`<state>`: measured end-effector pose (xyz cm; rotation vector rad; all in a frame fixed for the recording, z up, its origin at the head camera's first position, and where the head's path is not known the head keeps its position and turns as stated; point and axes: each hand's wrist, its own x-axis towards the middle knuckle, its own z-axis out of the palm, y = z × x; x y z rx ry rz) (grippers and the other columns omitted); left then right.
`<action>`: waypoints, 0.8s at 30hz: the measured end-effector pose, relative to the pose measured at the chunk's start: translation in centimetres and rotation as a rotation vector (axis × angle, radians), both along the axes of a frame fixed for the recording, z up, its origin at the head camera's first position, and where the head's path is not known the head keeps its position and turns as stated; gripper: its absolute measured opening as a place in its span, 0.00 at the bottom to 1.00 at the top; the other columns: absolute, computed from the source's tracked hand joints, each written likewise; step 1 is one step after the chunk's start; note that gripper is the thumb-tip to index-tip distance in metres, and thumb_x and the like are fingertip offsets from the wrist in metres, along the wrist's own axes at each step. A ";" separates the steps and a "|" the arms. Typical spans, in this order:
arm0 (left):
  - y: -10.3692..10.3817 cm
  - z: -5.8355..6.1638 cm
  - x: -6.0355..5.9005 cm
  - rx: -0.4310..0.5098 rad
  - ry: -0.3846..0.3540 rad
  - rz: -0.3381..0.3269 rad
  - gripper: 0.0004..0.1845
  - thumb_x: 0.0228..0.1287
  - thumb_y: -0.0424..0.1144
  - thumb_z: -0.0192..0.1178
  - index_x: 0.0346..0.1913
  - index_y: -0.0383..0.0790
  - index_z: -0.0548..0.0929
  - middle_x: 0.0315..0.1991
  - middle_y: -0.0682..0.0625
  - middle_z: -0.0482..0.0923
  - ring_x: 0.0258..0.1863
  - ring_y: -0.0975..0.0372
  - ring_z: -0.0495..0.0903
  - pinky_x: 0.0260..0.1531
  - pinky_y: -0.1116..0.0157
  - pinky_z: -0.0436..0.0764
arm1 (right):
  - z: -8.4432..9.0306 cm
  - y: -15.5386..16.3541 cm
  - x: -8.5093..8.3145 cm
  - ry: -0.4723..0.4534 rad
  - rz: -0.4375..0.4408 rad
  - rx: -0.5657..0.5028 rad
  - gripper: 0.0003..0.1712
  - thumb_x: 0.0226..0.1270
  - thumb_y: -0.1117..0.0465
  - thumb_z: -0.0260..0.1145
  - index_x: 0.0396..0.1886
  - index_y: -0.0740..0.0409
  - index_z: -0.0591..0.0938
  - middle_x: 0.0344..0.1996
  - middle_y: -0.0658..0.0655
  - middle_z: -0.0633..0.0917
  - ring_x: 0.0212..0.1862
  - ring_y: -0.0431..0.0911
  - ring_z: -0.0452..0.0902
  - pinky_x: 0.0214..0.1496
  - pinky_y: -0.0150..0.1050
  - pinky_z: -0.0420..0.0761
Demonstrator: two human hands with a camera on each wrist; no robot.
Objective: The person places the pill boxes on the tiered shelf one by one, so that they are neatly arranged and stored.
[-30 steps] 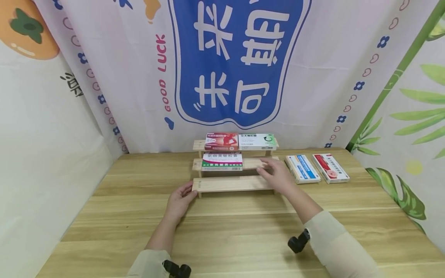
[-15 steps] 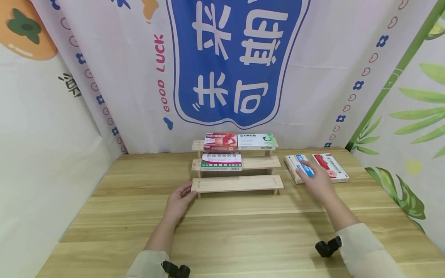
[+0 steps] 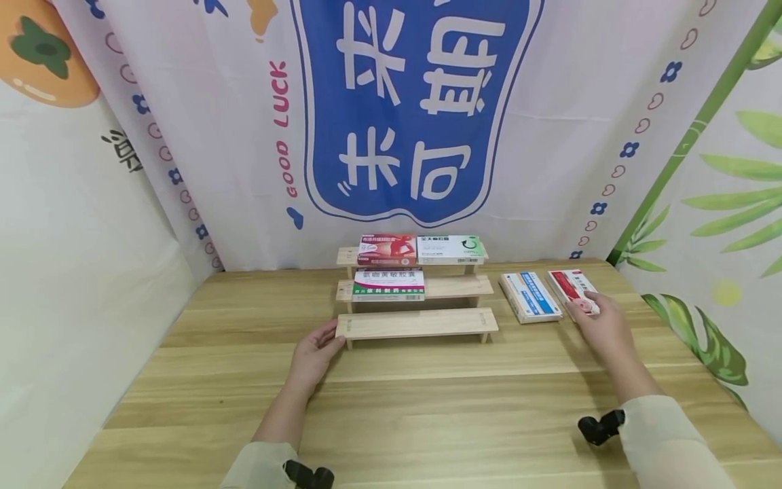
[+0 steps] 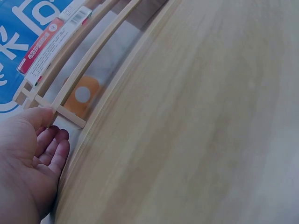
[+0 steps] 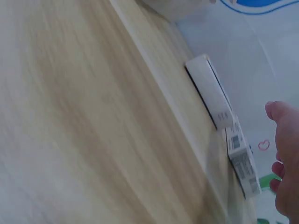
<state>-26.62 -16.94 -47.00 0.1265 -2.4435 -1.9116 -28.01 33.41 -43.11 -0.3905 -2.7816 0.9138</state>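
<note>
My left hand holds the left end of the lowest step of a wooden three-tier display stand. In the left wrist view its thumb lies against the step's end, with the fingers bent below. Over at the right, my right hand hovers over a red-and-white medicine box, its thumb near the box's left side and part of the box covered. The right wrist view shows that hand's thumb extended, apart from the boxes. A blue-and-white medicine box lies just left of it.
On the top tier sit a red medicine box and a white-and-green one. The middle tier bears a white, purple and green box at its left. Behind the wooden table hangs a printed cloth.
My right hand has moved right from the stand's middle tier, across the blue-and-white box, to the red-and-white box. My left hand has stayed at the lowest step.
</note>
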 end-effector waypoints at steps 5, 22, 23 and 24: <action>0.0 0.1 0.0 0.002 0.000 -0.001 0.23 0.54 0.40 0.57 0.55 0.43 0.70 0.55 0.47 0.72 0.55 0.58 0.70 0.56 0.62 0.69 | -0.9 1.1 -0.1 -0.022 -0.058 0.009 0.46 0.55 0.33 0.45 0.64 0.61 0.54 0.62 0.73 0.52 0.60 0.69 0.49 0.57 0.63 0.54; 0.0 0.2 0.0 -0.023 -0.004 0.013 0.23 0.54 0.41 0.58 0.54 0.44 0.70 0.54 0.47 0.72 0.54 0.59 0.71 0.55 0.62 0.70 | -2.8 2.2 -0.6 -0.144 -0.113 0.021 0.57 0.50 0.29 0.48 0.64 0.69 0.48 0.59 0.77 0.53 0.58 0.70 0.49 0.58 0.62 0.56; 0.0 0.2 0.1 -0.023 -0.006 0.014 0.23 0.54 0.41 0.58 0.54 0.44 0.70 0.54 0.47 0.72 0.54 0.59 0.71 0.55 0.62 0.70 | -2.8 2.1 -0.6 -0.148 -0.113 0.025 0.57 0.50 0.29 0.48 0.64 0.70 0.48 0.59 0.78 0.53 0.58 0.70 0.49 0.57 0.62 0.56; 0.0 0.2 0.1 -0.025 -0.006 0.013 0.23 0.54 0.41 0.58 0.54 0.44 0.70 0.54 0.47 0.72 0.54 0.59 0.71 0.55 0.62 0.70 | -2.9 2.1 -0.6 -0.150 -0.114 0.028 0.57 0.50 0.29 0.49 0.64 0.70 0.48 0.59 0.77 0.54 0.58 0.69 0.50 0.57 0.62 0.56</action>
